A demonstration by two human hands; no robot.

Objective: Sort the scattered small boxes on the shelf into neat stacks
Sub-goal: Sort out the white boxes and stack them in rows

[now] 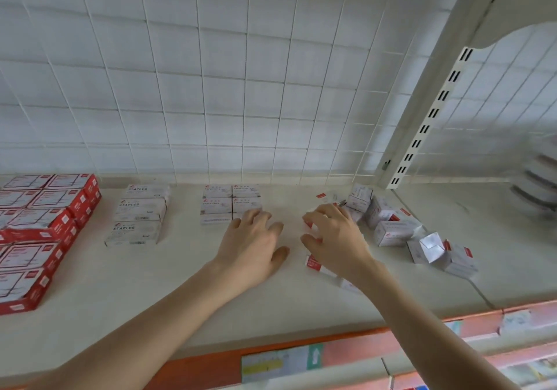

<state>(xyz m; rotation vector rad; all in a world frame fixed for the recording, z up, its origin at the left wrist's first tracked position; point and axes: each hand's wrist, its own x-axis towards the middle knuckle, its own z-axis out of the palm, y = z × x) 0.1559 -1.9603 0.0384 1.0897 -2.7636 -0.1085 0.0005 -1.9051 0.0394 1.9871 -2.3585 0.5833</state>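
- Far left, red boxes (45, 224) sit in tidy rows, stacked two high, running off the frame edge.
- Next along, the staples boxes (138, 215): white, lined up one behind another in a neat column on the shelf (180, 284).
- Centre now, the clip boxes (230, 204), a squared-up block two across, set close to the back.
- Here's the left hand (253, 245), palm down, fingers spread wide and straight, fingertips right at the front right corner of the clip boxes, holding nothing.
- A bare gap of shelf between the two hands.
- The right hand (334, 236) is arched over a box (309, 224), fingers curled down, and just a red corner peeks out between forefinger and thumb. Can't tell whether it really has a grip.
- Under that wrist lies a flat box (315, 261), red end showing, on the shelf.
- Right of the hand, the loose boxes (391, 227): a jumble, white with red trim, tipped every which way, some leaning on each other, one with its flap open.
- Behind it all, a white wire grid (211, 73), and a slotted post (434, 112) rising at the right.
- Along the front edge, an orange label strip (283, 359).
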